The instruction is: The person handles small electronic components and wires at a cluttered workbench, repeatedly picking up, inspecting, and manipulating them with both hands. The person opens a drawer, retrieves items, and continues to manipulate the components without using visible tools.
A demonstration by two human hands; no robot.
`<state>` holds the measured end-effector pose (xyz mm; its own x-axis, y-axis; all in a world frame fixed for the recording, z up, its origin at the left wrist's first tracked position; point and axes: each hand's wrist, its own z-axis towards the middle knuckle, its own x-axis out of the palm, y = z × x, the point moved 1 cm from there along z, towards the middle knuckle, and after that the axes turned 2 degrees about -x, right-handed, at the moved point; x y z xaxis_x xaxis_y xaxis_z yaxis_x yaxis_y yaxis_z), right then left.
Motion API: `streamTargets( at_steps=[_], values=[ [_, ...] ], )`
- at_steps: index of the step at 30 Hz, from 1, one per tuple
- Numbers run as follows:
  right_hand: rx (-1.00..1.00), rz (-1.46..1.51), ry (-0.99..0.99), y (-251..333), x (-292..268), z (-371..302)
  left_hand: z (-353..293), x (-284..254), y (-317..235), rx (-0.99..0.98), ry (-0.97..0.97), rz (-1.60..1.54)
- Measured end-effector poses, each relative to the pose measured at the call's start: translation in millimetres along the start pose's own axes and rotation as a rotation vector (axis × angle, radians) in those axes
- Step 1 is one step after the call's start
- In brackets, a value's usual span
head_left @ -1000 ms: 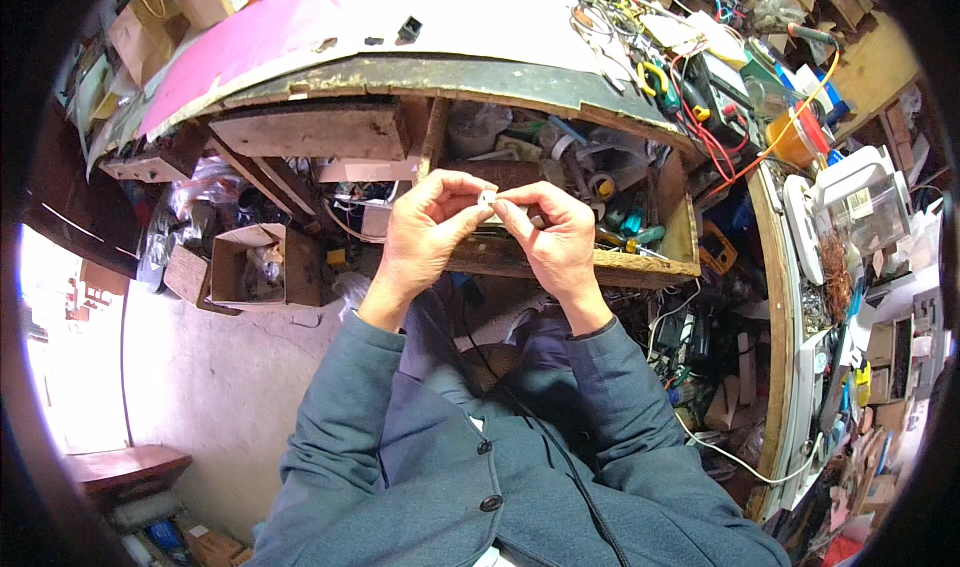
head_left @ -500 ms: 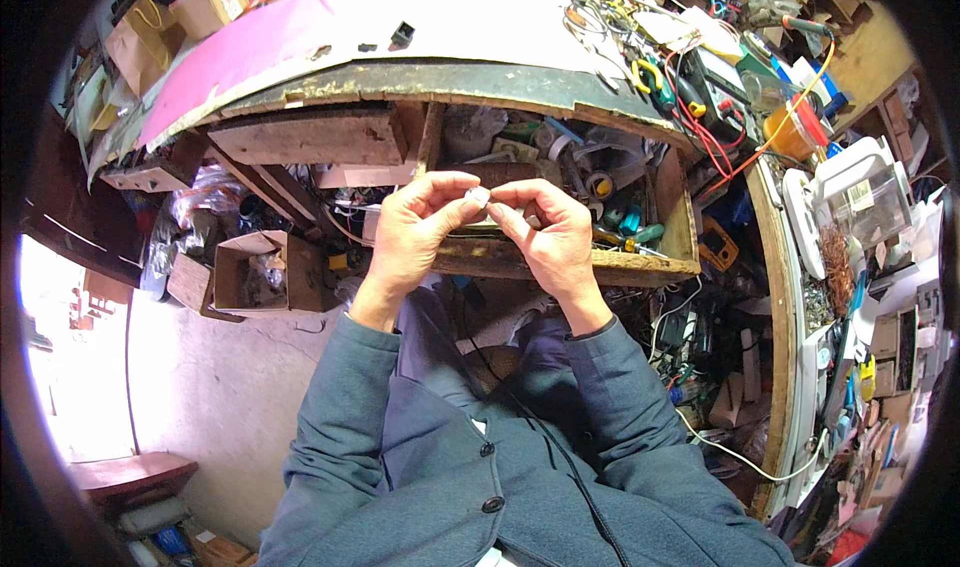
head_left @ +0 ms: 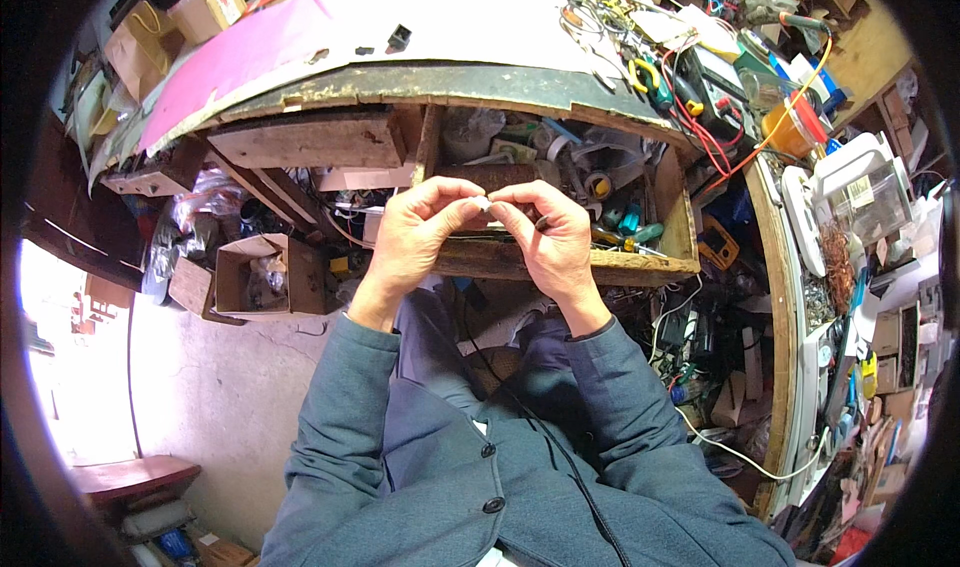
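Observation:
Both my hands meet over the open drawer (head_left: pixel 565 263), fingertips together. A small white piece (head_left: pixel 483 204), too small to name, sits pinched between the thumb and forefinger of my left hand (head_left: pixel 413 229). The thumb and forefinger of my right hand (head_left: pixel 552 237) close on the same piece from the other side. Something small and dark (head_left: pixel 543 224) shows in the curled fingers of my right hand; its kind I cannot make out. Beneath my hands the drawer holds tape rolls, plastic bags and screwdrivers with teal handles (head_left: pixel 640 234).
On the bench top lie a white and pink sheet (head_left: pixel 240 62) and a small black box-like part (head_left: pixel 399 37). Pliers (head_left: pixel 648 77), a meter with red leads and tangled wires crowd its right end. A cardboard box (head_left: pixel 265 277) stands on the floor at left. Clutter fills the right side.
My fingertips have drawn slightly closer around the white piece, and less of it shows. The dark thing in my right hand's fingers is more visible. Otherwise my arms stay put.

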<state>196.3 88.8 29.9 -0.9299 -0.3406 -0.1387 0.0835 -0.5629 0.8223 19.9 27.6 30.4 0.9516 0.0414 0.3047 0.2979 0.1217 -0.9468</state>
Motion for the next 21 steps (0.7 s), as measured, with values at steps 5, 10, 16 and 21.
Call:
streamTargets(
  at_steps=[5,10,16,21],
  values=[
    [0.039,0.055,0.037,8,-1,1,0,3,1,0.029,-0.005,0.052],
    [0.076,0.087,0.060,11,-2,1,1,4,0,0.020,0.002,0.081],
    [0.094,0.102,0.066,10,-1,1,1,3,1,0.004,-0.001,0.073],
    [0.099,0.084,0.056,12,-2,1,1,3,0,-0.033,-0.013,0.107]
  ],
)
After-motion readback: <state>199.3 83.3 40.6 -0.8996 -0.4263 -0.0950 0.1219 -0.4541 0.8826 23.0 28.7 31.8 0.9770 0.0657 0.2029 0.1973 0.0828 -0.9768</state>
